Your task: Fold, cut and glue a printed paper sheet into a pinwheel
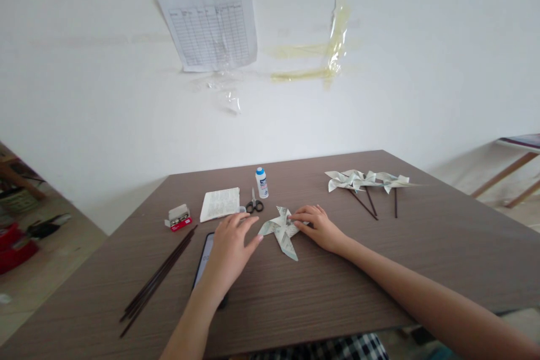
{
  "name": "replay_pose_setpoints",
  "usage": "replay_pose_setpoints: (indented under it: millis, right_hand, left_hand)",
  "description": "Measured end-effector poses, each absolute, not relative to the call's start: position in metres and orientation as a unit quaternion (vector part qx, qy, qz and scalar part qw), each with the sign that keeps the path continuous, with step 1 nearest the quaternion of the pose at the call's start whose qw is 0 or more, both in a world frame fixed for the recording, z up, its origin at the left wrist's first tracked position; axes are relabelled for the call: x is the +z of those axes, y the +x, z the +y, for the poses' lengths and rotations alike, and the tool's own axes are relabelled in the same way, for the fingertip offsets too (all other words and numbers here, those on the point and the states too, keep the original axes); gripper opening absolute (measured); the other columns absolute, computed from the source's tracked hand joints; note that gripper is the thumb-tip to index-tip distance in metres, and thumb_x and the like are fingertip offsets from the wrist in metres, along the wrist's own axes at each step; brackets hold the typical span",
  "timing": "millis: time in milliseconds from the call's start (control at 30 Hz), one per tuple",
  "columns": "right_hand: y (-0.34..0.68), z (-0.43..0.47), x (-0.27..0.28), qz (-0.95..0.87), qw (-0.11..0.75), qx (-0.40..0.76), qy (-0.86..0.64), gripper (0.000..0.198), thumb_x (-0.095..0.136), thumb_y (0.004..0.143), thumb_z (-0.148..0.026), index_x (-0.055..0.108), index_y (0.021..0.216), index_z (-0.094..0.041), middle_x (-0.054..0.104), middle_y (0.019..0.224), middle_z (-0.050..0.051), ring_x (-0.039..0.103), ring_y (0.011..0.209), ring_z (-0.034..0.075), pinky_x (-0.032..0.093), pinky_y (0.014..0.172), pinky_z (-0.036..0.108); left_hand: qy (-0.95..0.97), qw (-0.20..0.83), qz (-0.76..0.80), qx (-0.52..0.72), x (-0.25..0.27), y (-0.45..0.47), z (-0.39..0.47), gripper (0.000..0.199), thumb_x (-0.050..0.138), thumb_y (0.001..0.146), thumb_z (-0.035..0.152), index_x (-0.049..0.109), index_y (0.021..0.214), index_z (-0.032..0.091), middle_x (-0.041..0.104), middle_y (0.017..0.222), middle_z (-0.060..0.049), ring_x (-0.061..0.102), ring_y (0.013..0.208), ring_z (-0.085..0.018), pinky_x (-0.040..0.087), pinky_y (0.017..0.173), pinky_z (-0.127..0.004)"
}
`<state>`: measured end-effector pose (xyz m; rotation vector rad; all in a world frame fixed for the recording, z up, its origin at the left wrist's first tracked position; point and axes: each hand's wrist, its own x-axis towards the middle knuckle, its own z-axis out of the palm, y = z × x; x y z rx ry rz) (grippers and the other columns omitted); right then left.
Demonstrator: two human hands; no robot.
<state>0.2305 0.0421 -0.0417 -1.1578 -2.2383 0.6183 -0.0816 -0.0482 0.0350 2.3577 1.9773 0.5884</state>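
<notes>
Risk first: paper pinwheel (282,232) lying loose at table (422,270) centre, folded vanes springing back open if right fingertips ease off, or whole piece sliding on smooth wood under a sideways push. Creasing or tearing thin printed paper also likely with too much pressure. Right hand (317,227) resting fingers-down on pinwheel's right vane, fingers nearly flat and close together, pinning not gripping. Left hand (230,247) lying spread and relaxed just left of pinwheel, fingertips near its left vane, contact unclear, covering part of phone (203,259). Nothing clasped in either hand. Sticks (157,275) lying near left, stapler (179,217), paper stack (219,203), scissors (253,205), glue bottle (261,182) sitting farther back. Finished pinwheels (366,181) lying far right.
</notes>
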Motion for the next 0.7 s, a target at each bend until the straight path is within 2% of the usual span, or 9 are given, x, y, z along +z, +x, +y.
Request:
replay_pose_setpoints:
  millis: [133, 267, 367, 500, 567, 633, 700]
  right_hand:
    - [0.231, 0.042, -0.044, -0.83, 0.277, 0.221, -0.43, 0.034, 0.071, 0.126, -0.044, 0.096, 0.148, -0.037, 0.089, 0.15, 0.013, 0.079, 0.15, 0.039, 0.033, 0.152, 0.081]
    - [0.231, 0.043, -0.047, -0.832, 0.28, 0.222, -0.425, 0.034, 0.07, 0.126, -0.043, 0.096, 0.148, -0.036, 0.089, 0.149, 0.013, 0.079, 0.15, 0.039, 0.033, 0.152, 0.081]
    - [0.231, 0.045, -0.049, -0.832, 0.282, 0.228, -0.419, 0.034, 0.07, 0.126, -0.043, 0.095, 0.148, -0.035, 0.088, 0.151, 0.013, 0.079, 0.15, 0.038, 0.032, 0.153, 0.081]
    - [0.23, 0.048, -0.053, -0.827, 0.291, 0.234, -0.42, 0.031, 0.074, 0.124, -0.041, 0.097, 0.145, -0.035, 0.089, 0.149, 0.014, 0.08, 0.149, 0.039, 0.032, 0.152, 0.083]
    - [0.231, 0.049, -0.055, -0.825, 0.297, 0.233, -0.421, 0.029, 0.077, 0.123, -0.04, 0.098, 0.142, -0.036, 0.089, 0.147, 0.013, 0.081, 0.148, 0.04, 0.033, 0.152, 0.083]
    - [0.231, 0.05, -0.057, -0.825, 0.299, 0.23, -0.419, 0.027, 0.078, 0.123, -0.041, 0.098, 0.141, -0.037, 0.09, 0.146, 0.013, 0.081, 0.147, 0.04, 0.034, 0.151, 0.083]
    - [0.232, 0.05, -0.058, -0.828, 0.298, 0.231, -0.415, 0.028, 0.077, 0.123, -0.042, 0.098, 0.141, -0.038, 0.09, 0.146, 0.013, 0.081, 0.147, 0.04, 0.033, 0.152, 0.082]
  left_hand:
    - [0.717, -0.025, 0.664, 0.212, 0.041, -0.14, -0.051, 0.034, 0.077, 0.109, 0.036, 0.097, 0.135, 0.03, 0.093, 0.154, -0.012, 0.085, 0.148, -0.04, 0.066, 0.134, -0.059]
    - [0.666, -0.053, 0.716, 0.202, 0.033, -0.201, -0.056, 0.04, 0.066, 0.107, 0.045, 0.097, 0.125, 0.026, 0.095, 0.147, -0.015, 0.086, 0.143, -0.043, 0.068, 0.13, -0.06]
    - [0.641, -0.061, 0.742, 0.187, 0.026, -0.233, -0.058, 0.041, 0.066, 0.103, 0.048, 0.097, 0.123, 0.028, 0.096, 0.143, -0.015, 0.088, 0.136, -0.044, 0.07, 0.124, -0.057]
    - [0.609, -0.094, 0.776, 0.134, 0.032, -0.254, -0.052, 0.047, 0.063, 0.105, 0.046, 0.099, 0.128, 0.025, 0.093, 0.148, -0.02, 0.086, 0.138, -0.048, 0.067, 0.127, -0.06]
    - [0.596, -0.109, 0.788, 0.108, 0.04, -0.257, -0.046, 0.051, 0.058, 0.111, 0.042, 0.098, 0.134, 0.021, 0.09, 0.155, -0.022, 0.084, 0.141, -0.048, 0.066, 0.127, -0.061]
    - [0.594, -0.111, 0.794, 0.072, 0.048, -0.257, -0.039, 0.053, 0.054, 0.116, 0.038, 0.097, 0.14, 0.018, 0.087, 0.161, -0.024, 0.083, 0.144, -0.047, 0.066, 0.124, -0.057]
    - [0.596, -0.118, 0.793, 0.045, 0.054, -0.255, -0.03, 0.05, 0.057, 0.116, 0.033, 0.098, 0.142, 0.02, 0.088, 0.159, -0.023, 0.083, 0.144, -0.045, 0.066, 0.123, -0.053]
